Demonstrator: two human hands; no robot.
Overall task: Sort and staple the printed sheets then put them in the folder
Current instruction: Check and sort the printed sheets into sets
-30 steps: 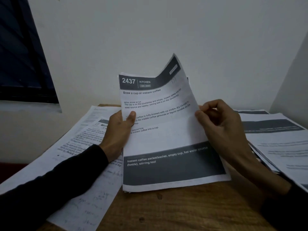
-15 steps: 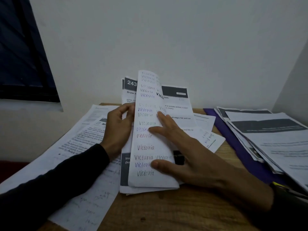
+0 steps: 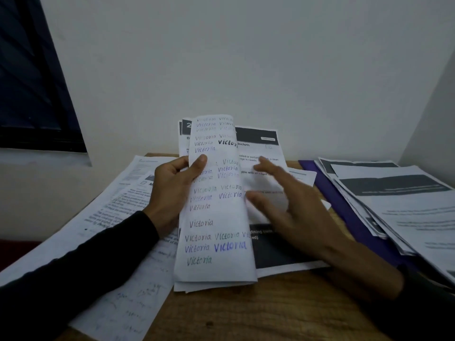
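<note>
My left hand (image 3: 172, 190) grips the left edge of a small stack of printed sheets (image 3: 268, 257) standing on the wooden table (image 3: 246, 311). The top sheet (image 3: 214, 217) is turned over to the left, its back covered in handwritten words, and my left thumb pinches it. My right hand (image 3: 290, 212) hovers with spread, straight fingers over the printed page exposed beneath, blurred by motion. A purple folder (image 3: 344, 212) lies open to the right under another pile of printed sheets (image 3: 406, 205).
More sheets (image 3: 110, 217) with print and handwriting lie spread over the left side of the table. A white wall stands close behind, and a dark window (image 3: 32, 82) is at the upper left. Bare wood shows at the front edge.
The top sheet has been flipped from right to left, showing its handwritten back. My right hand let go of it and lifted off the paper to the right.
</note>
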